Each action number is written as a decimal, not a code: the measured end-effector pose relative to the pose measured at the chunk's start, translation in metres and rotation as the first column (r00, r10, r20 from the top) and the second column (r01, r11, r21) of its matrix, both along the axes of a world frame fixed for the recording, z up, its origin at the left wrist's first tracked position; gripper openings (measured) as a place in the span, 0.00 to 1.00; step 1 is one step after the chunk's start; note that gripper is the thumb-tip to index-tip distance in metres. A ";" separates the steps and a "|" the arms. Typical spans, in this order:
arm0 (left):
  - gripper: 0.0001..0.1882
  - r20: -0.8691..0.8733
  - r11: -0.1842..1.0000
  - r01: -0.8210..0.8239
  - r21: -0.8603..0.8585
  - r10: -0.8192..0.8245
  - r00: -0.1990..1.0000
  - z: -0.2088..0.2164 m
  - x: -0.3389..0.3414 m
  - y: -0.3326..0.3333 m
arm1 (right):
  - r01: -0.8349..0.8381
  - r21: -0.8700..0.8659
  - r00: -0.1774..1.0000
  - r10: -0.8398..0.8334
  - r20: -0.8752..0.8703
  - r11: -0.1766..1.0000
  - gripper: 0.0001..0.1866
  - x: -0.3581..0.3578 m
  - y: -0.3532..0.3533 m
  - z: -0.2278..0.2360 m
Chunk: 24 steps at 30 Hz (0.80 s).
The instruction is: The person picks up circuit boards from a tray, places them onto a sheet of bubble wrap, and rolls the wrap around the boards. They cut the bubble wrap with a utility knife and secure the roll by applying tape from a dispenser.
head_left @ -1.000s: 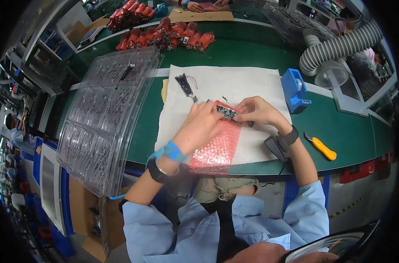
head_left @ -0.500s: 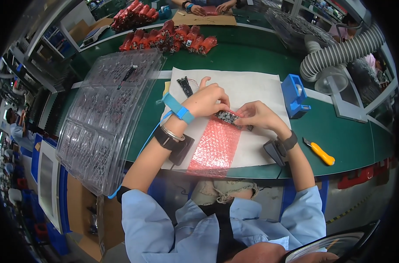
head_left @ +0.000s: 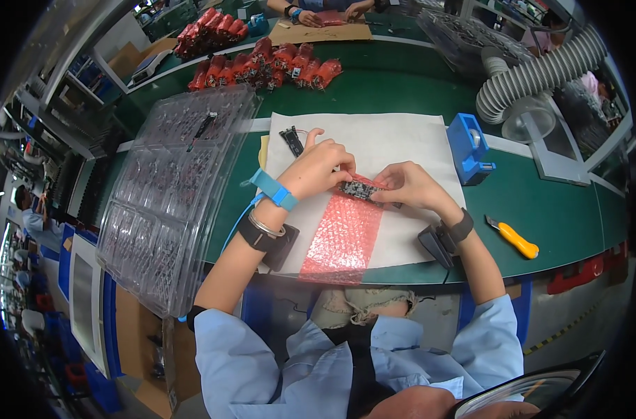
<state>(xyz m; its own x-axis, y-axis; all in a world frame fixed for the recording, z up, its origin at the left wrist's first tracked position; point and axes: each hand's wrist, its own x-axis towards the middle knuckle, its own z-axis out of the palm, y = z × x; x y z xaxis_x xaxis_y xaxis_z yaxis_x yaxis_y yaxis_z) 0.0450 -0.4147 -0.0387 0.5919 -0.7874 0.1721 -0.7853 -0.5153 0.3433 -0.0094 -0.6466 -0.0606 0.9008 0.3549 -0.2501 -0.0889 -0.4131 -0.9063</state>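
A small dark circuit board [head_left: 360, 190] lies tilted across the upper end of a red bubble wrap sheet [head_left: 340, 237]. A strip of the wrap shows behind the board's far edge. My left hand [head_left: 319, 168] pinches the wrap at the board's left end, its index finger raised. At the other end, my right hand [head_left: 413, 186] grips the board between thumb and fingers. Beyond my left hand lies a second black board with thin wires [head_left: 291, 140]. White paper [head_left: 401, 140] covers the table under everything.
Clear plastic trays [head_left: 171, 202] are stacked at left. Red wrapped bundles [head_left: 262, 63] lie at the back. To the right are a blue tape dispenser [head_left: 468, 150], a yellow utility knife [head_left: 515, 241] and a grey duct hose [head_left: 541, 73]. A co-worker's hands [head_left: 307, 17] work at the far table.
My left hand has shifted slightly left and toward me. The board's face is turned a bit more toward me, and its left end shows more clearly. My right hand keeps its hold.
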 end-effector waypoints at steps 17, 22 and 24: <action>0.14 0.089 0.990 0.120 0.071 -0.126 0.988 -0.013 -0.020 0.017 | 0.263 -0.425 0.558 0.223 0.799 0.866 0.17 -0.046 0.042 -0.013; 0.18 0.191 0.977 0.207 -0.053 -0.193 0.962 -0.015 -0.021 0.015 | 0.143 -0.357 0.577 0.215 0.788 0.923 0.17 -0.051 0.036 -0.004; 0.20 0.178 0.972 0.230 0.040 -0.234 0.956 -0.014 -0.021 0.016 | 0.080 -0.313 0.592 0.207 0.779 0.946 0.16 -0.052 0.031 -0.003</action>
<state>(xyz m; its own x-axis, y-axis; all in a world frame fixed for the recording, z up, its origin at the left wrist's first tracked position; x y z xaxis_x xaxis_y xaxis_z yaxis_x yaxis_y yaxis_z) 0.0236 -0.3989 -0.0524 0.3530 -0.9035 0.2432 -0.9319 -0.3164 0.1773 -0.0609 -0.6159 -0.0638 0.7622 0.4607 0.4547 0.6412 -0.6337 -0.4328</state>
